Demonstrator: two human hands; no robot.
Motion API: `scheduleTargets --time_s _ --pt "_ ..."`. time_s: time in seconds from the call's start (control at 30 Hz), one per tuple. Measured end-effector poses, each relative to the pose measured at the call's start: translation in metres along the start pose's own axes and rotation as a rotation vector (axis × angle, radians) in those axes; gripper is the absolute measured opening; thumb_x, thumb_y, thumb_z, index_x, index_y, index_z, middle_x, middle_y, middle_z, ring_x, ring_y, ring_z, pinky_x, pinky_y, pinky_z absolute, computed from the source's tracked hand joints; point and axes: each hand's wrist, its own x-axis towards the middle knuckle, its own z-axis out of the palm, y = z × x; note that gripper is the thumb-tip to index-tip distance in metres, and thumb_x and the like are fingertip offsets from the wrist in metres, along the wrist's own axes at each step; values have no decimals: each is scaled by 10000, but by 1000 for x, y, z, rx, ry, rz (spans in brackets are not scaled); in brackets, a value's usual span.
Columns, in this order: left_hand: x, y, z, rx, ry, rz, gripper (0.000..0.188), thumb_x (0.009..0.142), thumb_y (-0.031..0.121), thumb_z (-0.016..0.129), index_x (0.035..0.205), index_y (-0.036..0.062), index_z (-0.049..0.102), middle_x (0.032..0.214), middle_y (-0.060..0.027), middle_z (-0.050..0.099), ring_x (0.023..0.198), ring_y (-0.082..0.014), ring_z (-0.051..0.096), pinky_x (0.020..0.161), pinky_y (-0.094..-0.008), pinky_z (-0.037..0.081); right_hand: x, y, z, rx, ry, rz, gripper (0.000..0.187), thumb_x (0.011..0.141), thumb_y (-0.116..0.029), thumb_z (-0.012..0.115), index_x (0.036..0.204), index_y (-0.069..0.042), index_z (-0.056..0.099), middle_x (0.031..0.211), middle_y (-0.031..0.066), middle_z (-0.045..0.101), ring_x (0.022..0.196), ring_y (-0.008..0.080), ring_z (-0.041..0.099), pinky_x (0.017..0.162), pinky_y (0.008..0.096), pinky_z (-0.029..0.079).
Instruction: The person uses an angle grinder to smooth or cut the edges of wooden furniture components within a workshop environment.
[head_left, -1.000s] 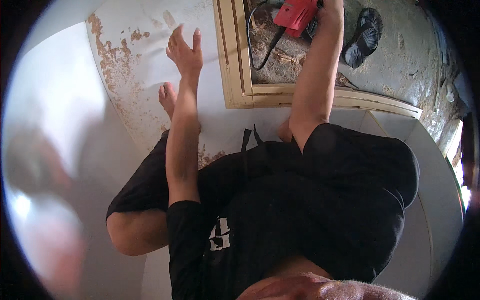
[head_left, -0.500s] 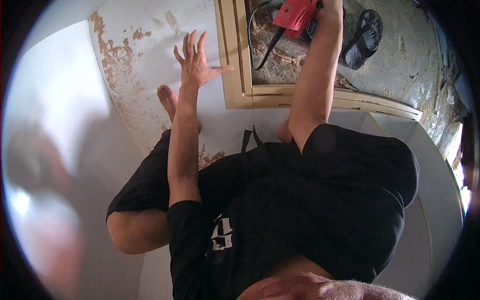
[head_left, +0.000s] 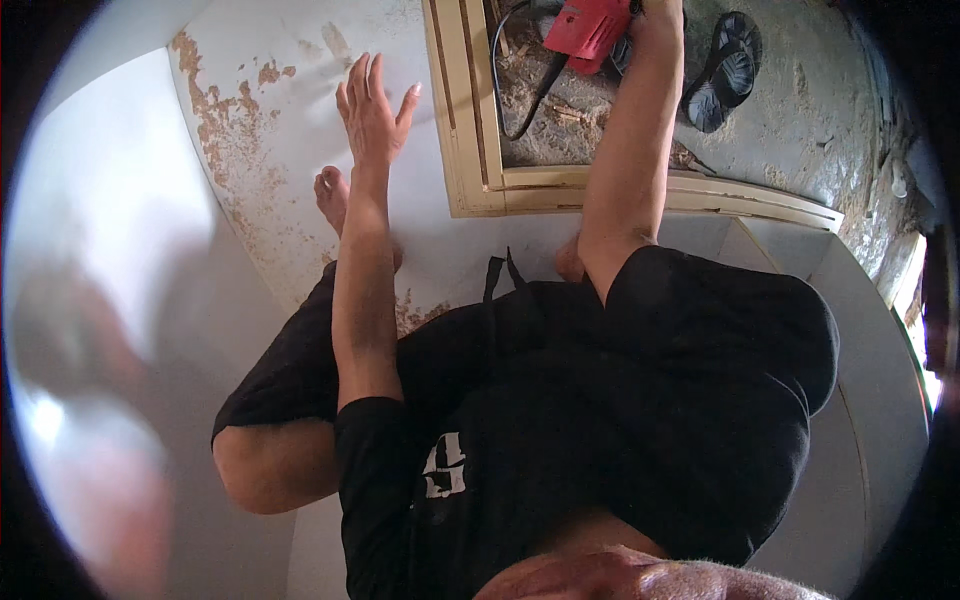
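My left hand (head_left: pixel 375 120) is empty, its fingers stretched out and the thumb apart, above the white surface left of the cream wooden frame (head_left: pixel 466 120). At the top edge of the view, my right hand (head_left: pixel 655 12) is wrapped round a red corded power tool (head_left: pixel 585 32). The picture's edge cuts off part of that hand and the tool's far end, so I cannot tell the tool's exact kind. A black cord (head_left: pixel 546 95) runs from its near end and loops down along the frame. My right forearm reaches over the frame's lower bar.
Brown stains (head_left: pixel 235 115) mark the white surface on the left. Beyond the frame lies a rough, dusty floor (head_left: pixel 800 110) with debris and a pair of black sandals (head_left: pixel 728 72). My bare left foot (head_left: pixel 332 198) rests near the left forearm. White panels stand at both sides.
My left hand has shifted slightly left and away from the frame, and its thumb has drawn in toward the fingers. The right hand and power tool have barely moved.
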Motion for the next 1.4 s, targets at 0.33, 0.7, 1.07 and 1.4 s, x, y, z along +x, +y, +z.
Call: scheduleTargets --time_s 0.33,0.7,1.07,1.4 --pt "2 14 -4 70 -288 31 1480 504 896 720 1613 130 109 1683 -108 58 1552 -359 37 1193 -692 30 -1 -1 -1 -21 40 7 297 782 -86 745 1053 -42 631 796 89 644 630 223 637 560 352 516" --pt "0 5 8 89 -232 29 1372 583 909 660 1619 184 125 1684 -107 80 1549 -374 55 1190 -710 45 2 5 2 -46 71 64 352 768 -80 763 1090 -33 628 803 93 650 630 236 641 561 361 521" --pt "-6 4 12 94 -132 7 1002 818 733 602 1598 217 243 1672 -62 163 1541 -358 120 1194 -682 51 -7 10 6 -92 162 114 518 742 -103 800 1214 -41 595 914 118 665 711 261 666 599 389 534" --pt "-1 11 18 94 -78 -56 847 869 665 577 1575 285 303 1661 -19 217 1542 -277 166 1228 -615 65 1 35 -23 -133 136 110 696 746 -79 821 1354 -50 482 946 137 671 756 259 679 634 397 547"
